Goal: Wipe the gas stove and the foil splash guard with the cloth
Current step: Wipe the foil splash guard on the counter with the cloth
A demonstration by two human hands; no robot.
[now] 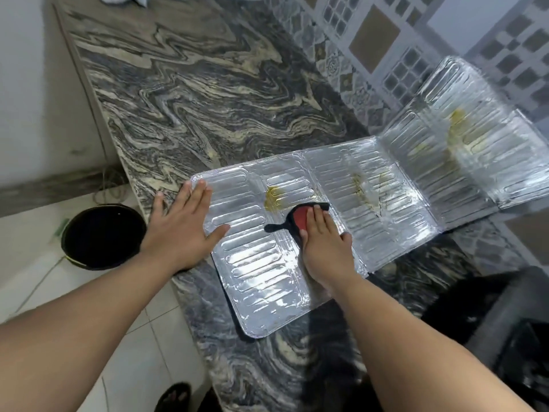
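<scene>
- The foil splash guard (258,263) lies flat on the stone counter (190,93), its far panels bent up by the tiled wall (416,34).
- One cloth (297,220), red and black, sits on it beside a yellow stain (274,197); three stains show.
- The right hand (323,242) presses flat on the cloth.
- The left hand (184,227), fingers spread, rests on the guard's left edge.
- Much bare counter lies behind.

Splash guard (267,263): flat on the countertop (193,93), far panels rising at right.
Cloth (297,220): on the guard, under the right hand (322,245).
Left hand (181,230): on the guard's left edge.
Bucket (102,236): on the floor, left of the counter.
</scene>
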